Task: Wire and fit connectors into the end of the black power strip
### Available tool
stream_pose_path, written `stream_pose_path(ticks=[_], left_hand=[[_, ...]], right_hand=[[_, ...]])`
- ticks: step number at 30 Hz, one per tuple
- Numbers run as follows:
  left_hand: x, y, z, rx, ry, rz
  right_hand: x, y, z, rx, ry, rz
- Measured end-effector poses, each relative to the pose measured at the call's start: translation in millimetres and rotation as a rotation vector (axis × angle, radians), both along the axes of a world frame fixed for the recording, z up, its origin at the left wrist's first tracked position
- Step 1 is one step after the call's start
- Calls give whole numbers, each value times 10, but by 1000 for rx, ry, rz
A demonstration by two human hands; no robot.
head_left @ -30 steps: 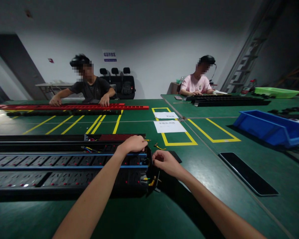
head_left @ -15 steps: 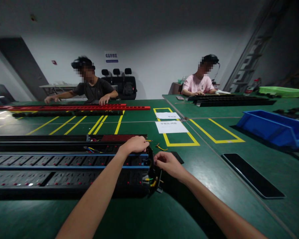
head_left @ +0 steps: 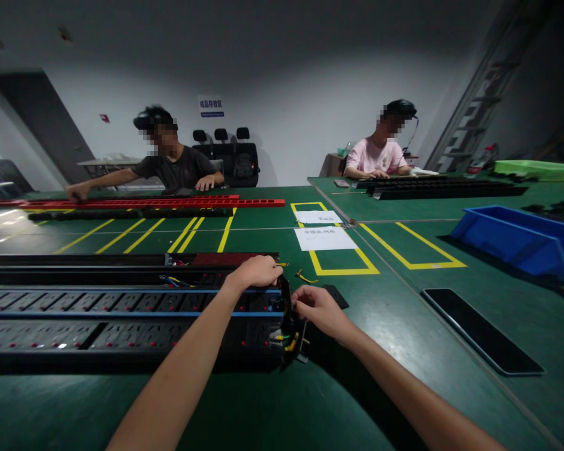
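Two socket rows [head_left: 138,336] before us
Our left hand [head_left: 257,271] curls by their end, our right hand [head_left: 317,307] bunches narrowly nearby; we cannot tell what either holds.

Looks forward and down from the person's head — near, from above, catching the bare left hand [head_left: 258,270] and bare right hand [head_left: 316,307] around mid-frame. Reaches across the wide, smooth green table [head_left: 385,313] — as far as the flat, pale grey wall [head_left: 286,125] beyond.
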State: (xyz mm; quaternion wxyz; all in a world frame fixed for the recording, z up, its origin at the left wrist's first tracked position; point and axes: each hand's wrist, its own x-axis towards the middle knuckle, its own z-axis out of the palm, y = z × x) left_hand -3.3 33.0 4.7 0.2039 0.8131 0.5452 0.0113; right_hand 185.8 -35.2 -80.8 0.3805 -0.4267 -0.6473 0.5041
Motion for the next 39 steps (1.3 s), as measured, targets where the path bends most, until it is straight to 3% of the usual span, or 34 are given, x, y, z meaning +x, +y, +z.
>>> stream_pose_path(ticks=[14, 18, 24, 26, 29, 33, 39], left_hand=[[1, -6, 2, 7, 2, -8], [7, -18, 22, -4, 0, -3], [11, -22, 50, -17, -5, -10], [8, -17, 48, -17, -5, -14], [3, -5, 39, -17, -5, -25], [0, 7, 33, -13, -6, -34], [1, -5, 57, -26, 11, -38]], right_hand=[[4, 12, -67, 30, -23, 0], [28, -14, 10, 92, -108, -14], [242, -59, 318, 399, -365, -317], [350, -38, 358, 443, -416, -425], [504, 12, 346, 508, -626, -483], [645, 61, 332, 457, -935, -503], [708, 70, 406, 244, -1119, -535]])
